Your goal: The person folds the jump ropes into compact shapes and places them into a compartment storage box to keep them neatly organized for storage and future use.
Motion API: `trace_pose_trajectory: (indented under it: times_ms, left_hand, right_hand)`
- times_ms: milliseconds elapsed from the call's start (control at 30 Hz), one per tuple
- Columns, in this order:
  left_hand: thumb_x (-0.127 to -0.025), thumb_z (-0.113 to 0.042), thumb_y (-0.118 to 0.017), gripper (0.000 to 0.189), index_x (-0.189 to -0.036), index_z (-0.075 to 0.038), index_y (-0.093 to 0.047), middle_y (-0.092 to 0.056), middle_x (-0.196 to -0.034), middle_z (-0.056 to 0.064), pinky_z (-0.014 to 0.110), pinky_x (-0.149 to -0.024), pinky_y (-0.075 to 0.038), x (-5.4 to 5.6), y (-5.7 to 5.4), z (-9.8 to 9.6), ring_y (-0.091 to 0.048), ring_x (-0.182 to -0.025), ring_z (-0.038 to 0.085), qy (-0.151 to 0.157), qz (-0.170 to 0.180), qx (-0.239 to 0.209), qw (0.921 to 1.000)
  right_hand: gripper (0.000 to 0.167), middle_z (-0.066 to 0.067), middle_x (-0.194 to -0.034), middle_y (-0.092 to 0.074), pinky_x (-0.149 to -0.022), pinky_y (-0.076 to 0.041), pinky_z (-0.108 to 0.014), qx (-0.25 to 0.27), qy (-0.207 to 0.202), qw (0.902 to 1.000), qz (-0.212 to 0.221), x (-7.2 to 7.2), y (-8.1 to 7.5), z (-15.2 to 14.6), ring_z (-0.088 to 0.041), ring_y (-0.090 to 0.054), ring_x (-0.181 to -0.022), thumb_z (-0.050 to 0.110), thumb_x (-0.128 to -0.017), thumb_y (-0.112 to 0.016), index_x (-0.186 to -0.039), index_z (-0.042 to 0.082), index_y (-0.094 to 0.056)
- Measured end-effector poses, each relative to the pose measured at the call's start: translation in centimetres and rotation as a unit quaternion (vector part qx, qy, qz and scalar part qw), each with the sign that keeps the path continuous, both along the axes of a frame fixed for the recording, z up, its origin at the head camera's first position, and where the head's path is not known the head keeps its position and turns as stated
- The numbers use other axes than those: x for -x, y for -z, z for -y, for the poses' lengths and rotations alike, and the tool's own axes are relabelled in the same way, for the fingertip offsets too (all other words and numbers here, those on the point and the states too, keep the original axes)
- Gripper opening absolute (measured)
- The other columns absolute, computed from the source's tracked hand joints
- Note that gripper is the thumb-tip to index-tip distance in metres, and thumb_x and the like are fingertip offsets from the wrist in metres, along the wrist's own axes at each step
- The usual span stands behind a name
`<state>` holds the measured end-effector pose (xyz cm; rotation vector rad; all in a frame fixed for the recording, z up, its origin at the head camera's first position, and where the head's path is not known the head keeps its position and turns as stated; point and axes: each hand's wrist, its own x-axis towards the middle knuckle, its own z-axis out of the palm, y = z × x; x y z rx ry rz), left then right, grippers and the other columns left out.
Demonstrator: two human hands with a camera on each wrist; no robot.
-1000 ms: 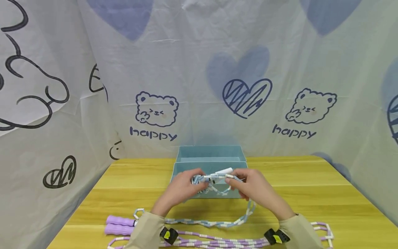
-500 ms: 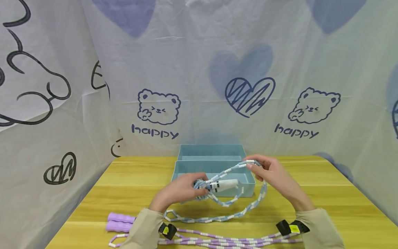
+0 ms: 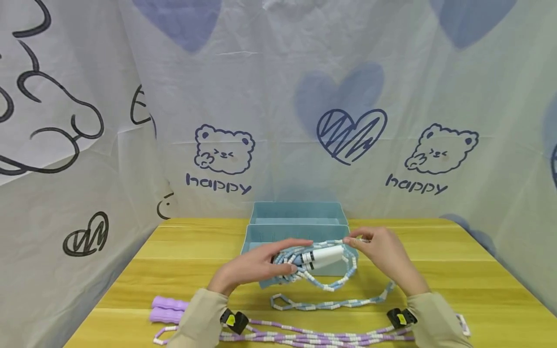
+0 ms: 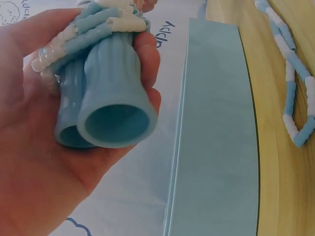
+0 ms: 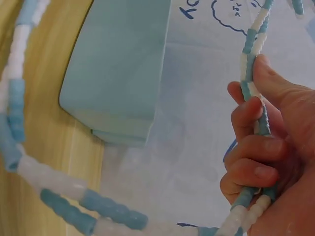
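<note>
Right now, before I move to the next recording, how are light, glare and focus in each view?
Head view: soft, fairly even light, no strong glare on the wooden tabletop; left-wrist view: small pale highlights on the light-blue jump-rope handles; right-wrist view: the near loop of blue-and-white beaded rope looks soft, as does the wood behind.

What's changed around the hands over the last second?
The right hand moved rightward, and the loose tail of the blue-and-white beaded rope slid rightward along the wooden tabletop. The left hand still grips the rope's coiled bundle. The wavy purple handles and light-blue rectangular box stayed put.
</note>
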<state>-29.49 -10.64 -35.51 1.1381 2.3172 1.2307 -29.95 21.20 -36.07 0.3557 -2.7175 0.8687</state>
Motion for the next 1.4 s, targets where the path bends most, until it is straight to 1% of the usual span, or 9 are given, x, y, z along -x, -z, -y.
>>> trace_pose_trajectory:
  times_ms: [100,167,300,467,667,933,1133,1233,1400]
  left_hand:
    - [-0.100,-0.033,-0.058,0.046,-0.142,-0.046,-0.045,-0.047,-0.143,-0.012,0.037,-0.084,-0.047,0.1,0.0,0.1,-0.054,-0.108,0.014,-0.006,-0.001,-0.005,1.0000]
    - [-0.100,-0.030,-0.059,0.043,-0.139,-0.044,-0.050,-0.054,-0.133,-0.006,0.035,-0.074,-0.049,0.1,-0.2,0.2,-0.057,-0.090,0.016,-0.027,0.002,-0.014,0.9995]
    - [-0.098,-0.027,-0.062,0.035,-0.132,-0.034,-0.055,-0.059,-0.114,0.005,0.035,-0.061,-0.049,0.2,-0.4,0.7,-0.056,-0.071,0.019,-0.082,0.009,-0.036,0.9960]
    - [-0.100,-0.029,-0.059,0.030,-0.129,-0.026,-0.055,-0.059,-0.107,0.011,0.037,-0.060,-0.051,0.4,-0.6,1.2,-0.059,-0.074,0.025,-0.122,0.030,-0.061,0.9902]
    - [-0.100,-0.032,-0.058,0.031,-0.130,-0.025,-0.053,-0.061,-0.101,0.011,0.035,-0.057,-0.049,0.6,-0.6,1.1,-0.059,-0.071,0.025,-0.152,0.044,-0.074,0.9846]
    - [-0.099,-0.034,-0.060,0.029,-0.127,-0.032,-0.053,-0.062,-0.084,0.002,0.032,-0.051,-0.044,0.6,0.1,0.2,-0.050,-0.059,0.016,-0.197,-0.048,-0.009,0.9793]
    - [-0.100,-0.035,-0.059,0.033,-0.131,-0.031,-0.049,-0.048,-0.061,-0.002,0.028,-0.044,-0.035,0.4,0.2,-0.6,-0.036,-0.046,0.012,-0.200,-0.106,0.043,0.9730]
    - [-0.100,-0.036,-0.057,0.035,-0.133,-0.030,-0.047,-0.041,-0.057,-0.003,0.027,-0.041,-0.031,0.3,0.2,-0.9,-0.032,-0.044,0.010,-0.204,-0.125,0.069,0.9685]
    - [-0.102,-0.035,-0.055,0.038,-0.137,-0.028,-0.045,-0.044,-0.059,-0.002,0.026,-0.039,-0.030,0.0,0.1,-1.3,-0.032,-0.042,0.011,-0.200,-0.150,0.119,0.9607]
  right_hand:
    - [0.033,-0.004,-0.103,-0.073,-0.074,-0.055,-0.045,-0.006,-0.013,0.9999,0.000,0.0,0.2,-0.2,-0.024,-0.067,-0.086,0.045,-0.092,-0.066,-0.104,0.017,-0.077]
    - [0.025,0.000,-0.099,-0.072,-0.067,-0.054,-0.039,-0.011,-0.028,0.9995,0.010,0.0,0.3,-0.2,-0.019,-0.064,-0.078,0.035,-0.093,-0.069,-0.107,0.016,-0.077]
    - [0.020,0.008,-0.097,-0.068,-0.057,-0.048,-0.030,-0.011,-0.062,0.9974,0.035,-0.1,0.5,0.2,-0.013,-0.055,-0.069,0.028,-0.091,-0.072,-0.110,0.020,-0.074]
    - [0.011,0.013,-0.094,-0.067,-0.057,-0.047,-0.031,-0.009,-0.109,0.9927,0.052,-0.3,0.4,1.3,-0.015,-0.054,-0.069,0.036,-0.090,-0.071,-0.097,0.028,-0.076]
    - [0.020,0.011,-0.084,-0.068,-0.056,-0.045,-0.029,-0.027,-0.182,0.9777,0.101,-1.0,0.6,3.1,-0.012,-0.052,-0.066,0.040,-0.091,-0.069,-0.092,0.022,-0.079]
    - [0.034,0.010,-0.055,-0.050,-0.044,-0.030,-0.023,-0.010,-0.270,0.9504,0.153,-3.2,-0.6,5.6,-0.007,-0.029,-0.044,0.045,-0.098,-0.057,-0.072,0.028,-0.069]
    - [0.019,0.007,-0.064,-0.055,-0.049,-0.038,-0.024,0.017,-0.301,0.9405,0.156,-4.3,-1.8,6.4,-0.007,-0.038,-0.049,0.038,-0.100,-0.057,-0.088,0.027,-0.068]
    - [0.017,0.005,-0.068,-0.057,-0.051,-0.040,-0.025,0.028,-0.307,0.9384,0.156,-4.5,-1.9,6.7,-0.007,-0.040,-0.051,0.035,-0.101,-0.055,-0.094,0.026,-0.067]
    - [0.019,0.006,-0.081,-0.062,-0.060,-0.044,-0.027,0.055,-0.316,0.9388,0.126,-4.5,-1.5,7.2,-0.007,-0.043,-0.059,0.035,-0.104,-0.049,-0.103,0.025,-0.065]
